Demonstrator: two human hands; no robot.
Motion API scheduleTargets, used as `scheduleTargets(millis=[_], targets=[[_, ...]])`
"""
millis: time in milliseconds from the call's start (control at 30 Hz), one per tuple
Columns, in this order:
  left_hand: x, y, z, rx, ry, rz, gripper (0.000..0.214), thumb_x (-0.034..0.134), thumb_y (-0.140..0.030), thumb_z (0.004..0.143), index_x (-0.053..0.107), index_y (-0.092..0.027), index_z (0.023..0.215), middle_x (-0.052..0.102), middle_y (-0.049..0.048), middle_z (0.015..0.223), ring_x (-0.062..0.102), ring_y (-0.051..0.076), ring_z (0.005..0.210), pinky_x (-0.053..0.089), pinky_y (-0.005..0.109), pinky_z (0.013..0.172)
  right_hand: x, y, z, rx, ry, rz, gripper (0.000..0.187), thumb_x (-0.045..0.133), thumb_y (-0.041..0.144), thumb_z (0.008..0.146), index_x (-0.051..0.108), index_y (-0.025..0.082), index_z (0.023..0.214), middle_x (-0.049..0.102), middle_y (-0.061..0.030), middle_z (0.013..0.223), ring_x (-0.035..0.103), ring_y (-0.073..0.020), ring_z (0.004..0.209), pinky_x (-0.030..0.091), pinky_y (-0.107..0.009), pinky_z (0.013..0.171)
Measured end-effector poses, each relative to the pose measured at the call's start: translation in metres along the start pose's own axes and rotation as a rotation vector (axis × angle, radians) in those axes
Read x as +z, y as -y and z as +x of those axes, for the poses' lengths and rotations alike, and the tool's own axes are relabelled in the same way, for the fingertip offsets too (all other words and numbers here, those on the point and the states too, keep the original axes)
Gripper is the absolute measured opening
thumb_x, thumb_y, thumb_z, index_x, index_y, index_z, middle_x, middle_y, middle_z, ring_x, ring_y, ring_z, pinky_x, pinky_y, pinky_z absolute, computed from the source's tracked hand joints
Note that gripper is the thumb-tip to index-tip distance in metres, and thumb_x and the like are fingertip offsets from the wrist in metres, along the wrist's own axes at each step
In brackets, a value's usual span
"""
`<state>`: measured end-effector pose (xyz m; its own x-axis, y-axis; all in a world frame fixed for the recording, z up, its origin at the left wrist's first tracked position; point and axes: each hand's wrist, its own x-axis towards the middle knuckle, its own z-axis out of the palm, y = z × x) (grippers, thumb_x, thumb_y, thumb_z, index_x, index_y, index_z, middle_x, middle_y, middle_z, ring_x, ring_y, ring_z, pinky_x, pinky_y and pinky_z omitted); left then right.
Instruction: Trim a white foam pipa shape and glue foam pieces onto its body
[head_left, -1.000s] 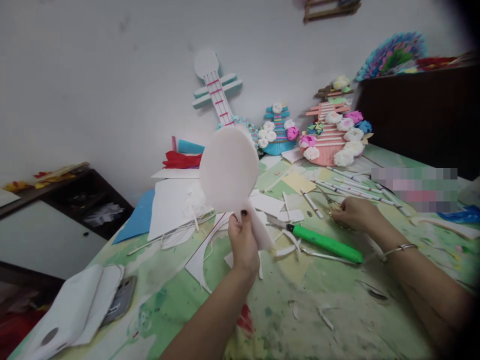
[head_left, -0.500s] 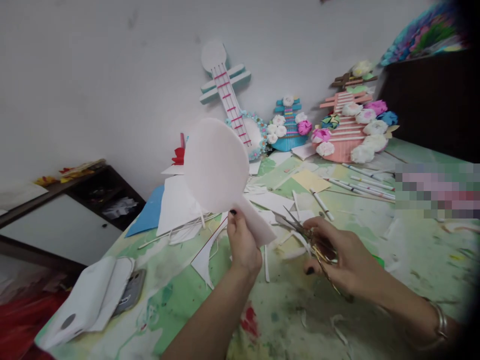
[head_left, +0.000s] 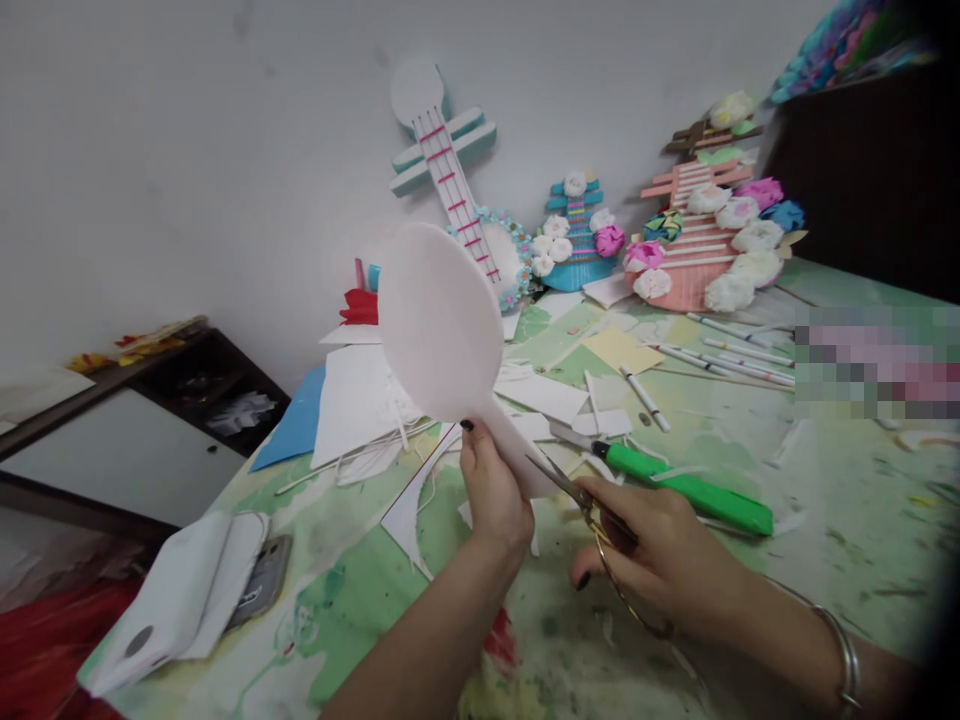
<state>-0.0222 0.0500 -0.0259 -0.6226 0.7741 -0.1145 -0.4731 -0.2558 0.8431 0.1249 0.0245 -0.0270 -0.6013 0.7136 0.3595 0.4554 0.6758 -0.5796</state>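
Observation:
My left hand (head_left: 495, 485) is closed around the narrow neck of a white paddle-shaped board cutout (head_left: 441, 320), its round part held up above the table. In my right hand (head_left: 660, 555) is a pair of scissors (head_left: 592, 505) with gold-coloured handles. The scissor blades lie close beside the lower edge of the cutout's neck; whether they touch it I cannot tell. A green utility knife (head_left: 690, 487) lies on the table just behind my right hand. White offcuts (head_left: 416, 510) are scattered under and around the cutout.
Decorated model instruments stand at the back: a white one (head_left: 457, 190), a blue one (head_left: 577, 250) and a pink one (head_left: 690, 265). Several markers (head_left: 645, 398) lie at the right. A white pouch (head_left: 176, 600) and a phone (head_left: 262, 585) rest at the front left.
My right hand has brought the scissors left and down to the cutout's neck, uncovering the green knife. My left hand still grips the cutout, which has shifted slightly.

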Motion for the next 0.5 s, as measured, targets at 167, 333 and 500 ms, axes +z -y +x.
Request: scheduleTargets(millis=[167,333,500], targets=[[-0.001,0.004,-0.001,0.000,0.010,-0.020,0.043,0.054,-0.058,0.076,0.058,-0.016,0.086,0.065,0.0064,0.083,0.061,0.021,0.096,0.047,0.032,0.082,0.007,-0.007,-0.002,-0.056,-0.088,-0.078,0.026,0.048,0.019,0.082,0.055,0.009,0.105,0.058,-0.0017,0.059,0.049,-0.0130,0.049,0.037,-0.023,0.049],[0.000,0.005,-0.001,-0.012,-0.020,-0.043,0.043,0.054,-0.057,0.077,0.058,-0.018,0.094,0.063,0.0043,0.077,0.061,0.022,0.097,0.048,0.033,0.082,0.011,-0.011,-0.004,-0.122,-0.131,-0.095,0.023,0.042,0.014,0.082,0.055,0.013,0.100,0.063,-0.0041,0.063,0.056,-0.0147,0.054,0.042,-0.023,0.052],[-0.001,0.005,-0.001,-0.023,-0.024,-0.049,0.049,0.054,-0.057,0.078,0.055,-0.018,0.108,0.064,0.0058,0.084,0.061,0.022,0.097,0.049,0.032,0.078,0.016,-0.016,-0.005,-0.169,-0.203,-0.136,0.024,0.042,0.015,0.083,0.054,0.012,0.104,0.067,-0.0061,0.066,0.059,-0.0164,0.053,0.043,-0.025,0.049]])
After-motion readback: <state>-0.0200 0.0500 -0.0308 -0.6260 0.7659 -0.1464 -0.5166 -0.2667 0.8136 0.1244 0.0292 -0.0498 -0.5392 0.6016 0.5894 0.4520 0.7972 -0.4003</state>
